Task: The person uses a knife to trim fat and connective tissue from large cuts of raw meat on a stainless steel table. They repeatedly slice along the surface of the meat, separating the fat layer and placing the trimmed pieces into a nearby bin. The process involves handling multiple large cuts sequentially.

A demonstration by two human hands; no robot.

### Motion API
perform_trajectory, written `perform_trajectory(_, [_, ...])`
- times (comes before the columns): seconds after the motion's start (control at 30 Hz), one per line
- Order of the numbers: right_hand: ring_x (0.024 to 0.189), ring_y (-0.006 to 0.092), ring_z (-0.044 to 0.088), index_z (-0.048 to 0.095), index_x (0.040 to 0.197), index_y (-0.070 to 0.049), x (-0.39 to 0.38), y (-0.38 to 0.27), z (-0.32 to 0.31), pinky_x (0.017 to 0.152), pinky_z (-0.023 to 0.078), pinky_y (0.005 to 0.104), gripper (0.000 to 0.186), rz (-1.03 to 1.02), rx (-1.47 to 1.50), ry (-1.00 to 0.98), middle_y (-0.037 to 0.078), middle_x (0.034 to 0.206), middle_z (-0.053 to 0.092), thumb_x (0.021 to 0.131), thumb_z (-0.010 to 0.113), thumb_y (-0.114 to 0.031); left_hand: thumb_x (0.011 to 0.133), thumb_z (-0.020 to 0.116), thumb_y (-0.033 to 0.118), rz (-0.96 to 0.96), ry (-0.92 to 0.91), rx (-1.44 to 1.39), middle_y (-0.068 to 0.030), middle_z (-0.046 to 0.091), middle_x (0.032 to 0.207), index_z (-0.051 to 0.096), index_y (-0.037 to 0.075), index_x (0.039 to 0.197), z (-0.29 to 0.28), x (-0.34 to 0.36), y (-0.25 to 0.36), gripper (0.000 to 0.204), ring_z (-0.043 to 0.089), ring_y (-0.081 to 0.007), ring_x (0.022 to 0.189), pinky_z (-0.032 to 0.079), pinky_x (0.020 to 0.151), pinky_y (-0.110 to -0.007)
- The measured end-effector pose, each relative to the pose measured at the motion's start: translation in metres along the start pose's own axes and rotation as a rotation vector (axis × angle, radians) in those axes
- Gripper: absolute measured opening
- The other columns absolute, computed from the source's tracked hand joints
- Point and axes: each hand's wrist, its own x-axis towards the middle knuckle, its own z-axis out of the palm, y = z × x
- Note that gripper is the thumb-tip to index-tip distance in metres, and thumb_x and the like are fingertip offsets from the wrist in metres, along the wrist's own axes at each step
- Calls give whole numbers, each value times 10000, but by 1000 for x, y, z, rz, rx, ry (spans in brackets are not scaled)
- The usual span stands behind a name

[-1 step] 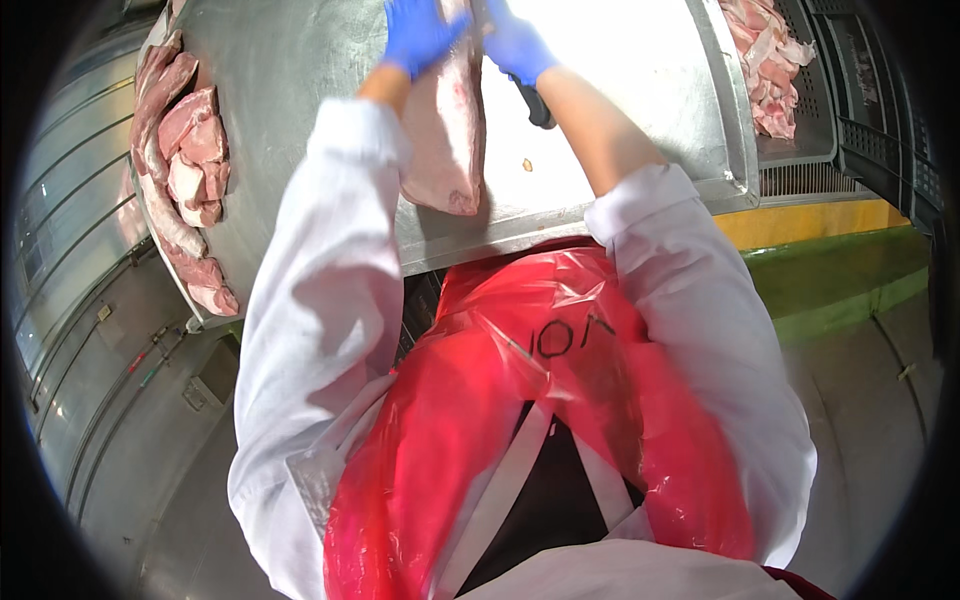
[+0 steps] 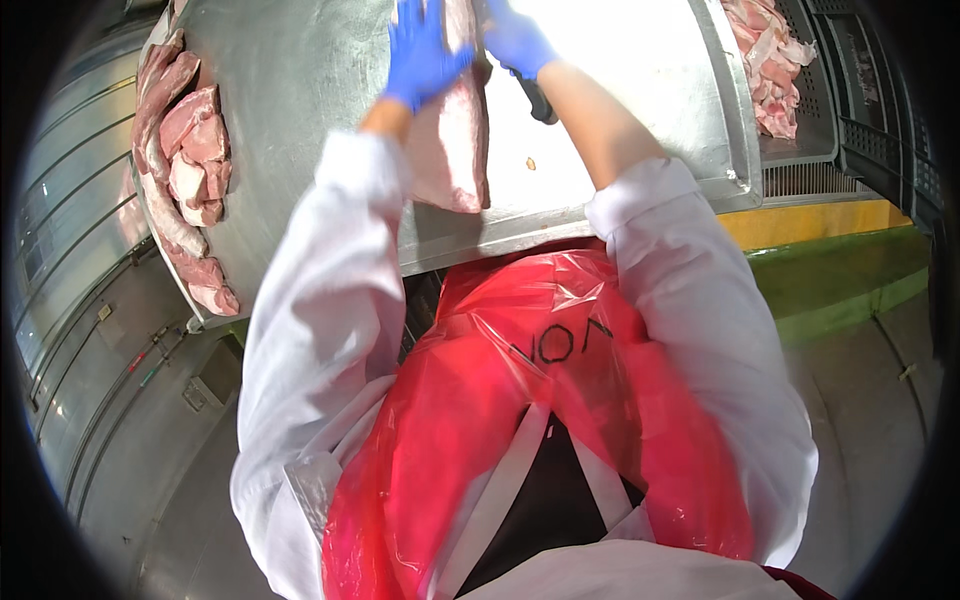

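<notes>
A long slab of pale pink meat [image 2: 450, 150] lies lengthwise on the metal work table [image 2: 300, 110], its near end close to the table's front edge. My left hand [image 2: 425, 60], in a blue glove, rests on the slab's left side with fingers spread. On the other side of the slab, my right hand [image 2: 518, 42], also blue-gloved, is closed around a knife [image 2: 540, 103]. Only the knife's black handle shows below the palm; its blade cannot be made out. The far end of the slab runs out of the top of the picture.
Strips and chunks of meat [image 2: 200, 150] lie along the table's left edge. Right of the table, pale trimmings [image 2: 768, 70] fill a dark crate beside black plastic crates [image 2: 880, 140]. A small scrap [image 2: 531, 163] sits near the front edge.
My left hand has slid slightly down and right on the slab, its fingers more spread. The slab's near end has shifted a little to the right. The right hand has barely moved.
</notes>
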Motion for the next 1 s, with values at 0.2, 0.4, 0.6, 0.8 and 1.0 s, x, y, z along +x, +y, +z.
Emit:
perform_trajectory(0.2, [970,465,647,220,1583,-145,-22,5,29,812,553,497,703,-209,-121,94,339,1044,656,947,512,-220,849,646,404,42,29,25,-418,211,1539,250,-60,1538,-11,-94,8,921,191,-570,1441,173,1193,-588])
perform_trajectory(0.4, [582,284,632,100,1608,-149,-192,-47,0,575,542,409,715,254,-51,-321,207,777,659,979,435,-211,815,656,373,94,182,3,-409,231,1539,244,-51,1545,5,-96,-7,939,198,-552,1448,161,1209,-565])
perform_trajectory(0.6, [746,408,680,123,1612,-192,-348,-41,-41,742,536,451,750,151,37,-448,288,900,674,960,491,-147,837,655,475,-292,-81,75,-350,183,1596,201,-76,1552,-13,-76,22,1010,157,-457,1509,171,1232,-493])
perform_trajectory(0.8, [626,159,574,166,1622,-286,-384,-40,-150,593,512,323,838,470,70,-143,97,828,639,920,563,-59,716,813,284,-559,-252,-391,-254,558,1299,411,-93,1393,-56,-69,13,873,597,-364,1180,506,1005,-426])
perform_trajectory(1.0, [588,79,497,128,1631,-275,-352,-10,-198,460,456,244,847,488,402,64,33,833,586,923,511,-12,860,666,132,-719,-428,-1751,-188,688,1133,522,-44,1351,-66,-116,-64,542,702,-282,1006,579,891,-382])
